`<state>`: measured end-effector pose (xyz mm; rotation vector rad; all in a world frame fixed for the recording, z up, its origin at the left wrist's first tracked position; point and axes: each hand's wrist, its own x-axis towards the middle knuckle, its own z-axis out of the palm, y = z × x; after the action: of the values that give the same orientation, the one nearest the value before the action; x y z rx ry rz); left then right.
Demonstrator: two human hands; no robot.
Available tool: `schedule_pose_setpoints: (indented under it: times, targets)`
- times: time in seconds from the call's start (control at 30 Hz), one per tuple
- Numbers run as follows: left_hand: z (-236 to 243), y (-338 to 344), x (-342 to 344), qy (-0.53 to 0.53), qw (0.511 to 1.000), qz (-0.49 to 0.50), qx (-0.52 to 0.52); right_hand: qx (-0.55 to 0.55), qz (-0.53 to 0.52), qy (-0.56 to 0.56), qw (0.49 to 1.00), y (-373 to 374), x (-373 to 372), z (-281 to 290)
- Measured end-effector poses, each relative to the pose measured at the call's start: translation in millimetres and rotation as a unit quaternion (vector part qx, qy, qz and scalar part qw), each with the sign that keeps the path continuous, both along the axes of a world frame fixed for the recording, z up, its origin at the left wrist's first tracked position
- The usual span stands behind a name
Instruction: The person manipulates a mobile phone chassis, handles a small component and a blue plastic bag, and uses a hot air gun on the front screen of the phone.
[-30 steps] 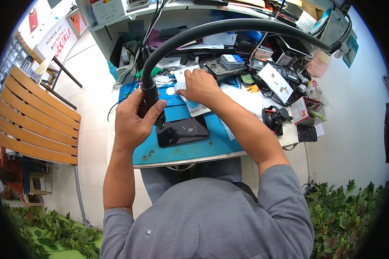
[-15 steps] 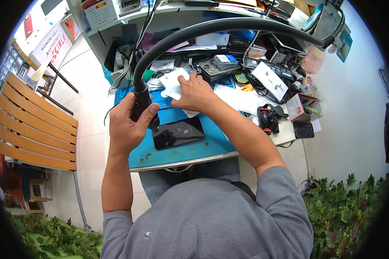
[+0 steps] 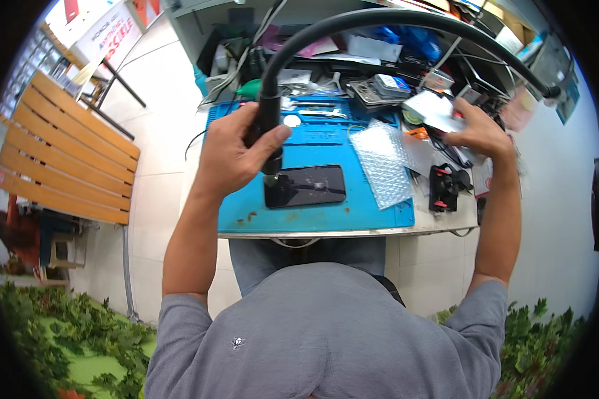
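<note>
My left hand [image 3: 243, 149] is closed around the lower end of a black gooseneck arm [image 3: 270, 120], whose tip hangs at the upper left of a dark phone [image 3: 309, 186]. The phone lies screen-up, with a pale cracked-looking mark, on a blue work mat [image 3: 339, 216]. On the right, my right hand [image 3: 479, 133] pinches some white packets or sheets [image 3: 427, 108] above the clutter. Bubble wrap [image 3: 383, 166] rests along the mat's right part. A small black-and-red clamp holder [image 3: 444, 189] stands to its right. Tools [image 3: 316, 113] lie in the mat's rear compartments.
The bench's back [image 3: 353, 50] is piled with devices, bags and cables, and the gooseneck arches over it. A slatted wooden chair [image 3: 66, 146] stands left, with a seated person in red [image 3: 30, 243] near it. Artificial leaves [image 3: 60, 332] cover the lower corners.
My right hand has carried the white packets rightward, uncovering the mat's rear compartments and more bubble wrap. My left hand still grips the gooseneck. The whole view has shifted slightly.
</note>
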<state>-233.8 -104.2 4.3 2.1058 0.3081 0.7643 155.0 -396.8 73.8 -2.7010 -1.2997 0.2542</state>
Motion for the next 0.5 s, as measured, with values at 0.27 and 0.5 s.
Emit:
schedule_pose_setpoints:
  times: [0.27,0.5]
  targets:
    - [-7.7,-8.7,12.2,-0.041,0.998,0.027,0.038,0.087,-0.055,-0.022,0.994,-34.1,100.7,-50.7]
    - [-0.4,-14.8,1.3,-0.021,0.996,0.057,0.071,0.079,-0.069,0.097,0.990,-6.3,99.1,-49.5]
